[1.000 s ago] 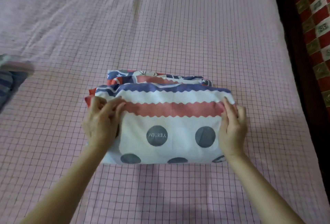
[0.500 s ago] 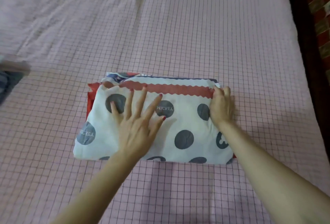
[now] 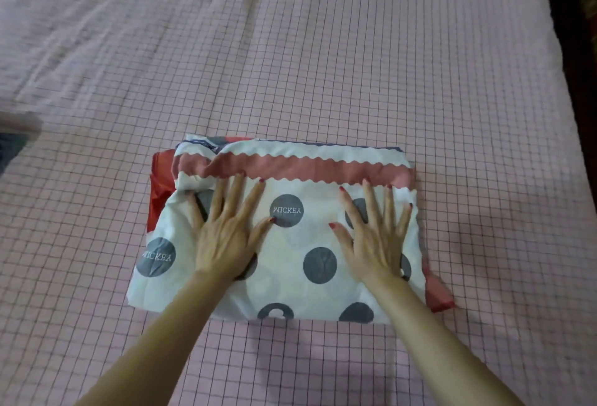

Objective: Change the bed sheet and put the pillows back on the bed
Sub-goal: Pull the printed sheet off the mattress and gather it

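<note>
The folded white cotton sheet with grey polka dots and a red scalloped band (image 3: pixel 290 244) carries the only readable lettering here. The word "MICKEY" stands in pale capitals on 1 grey dot (image 3: pixel 286 210) near the middle of the top face, appearing upside down from this side. A 2nd grey dot (image 3: pixel 155 257) at the left edge bears the same word, its 1st letter partly lost in the fold.

dark blurred object (image 3: pixel 13 143) | left edge || dark floor strip (image 3: pixel 571 50) | right edge
</note>
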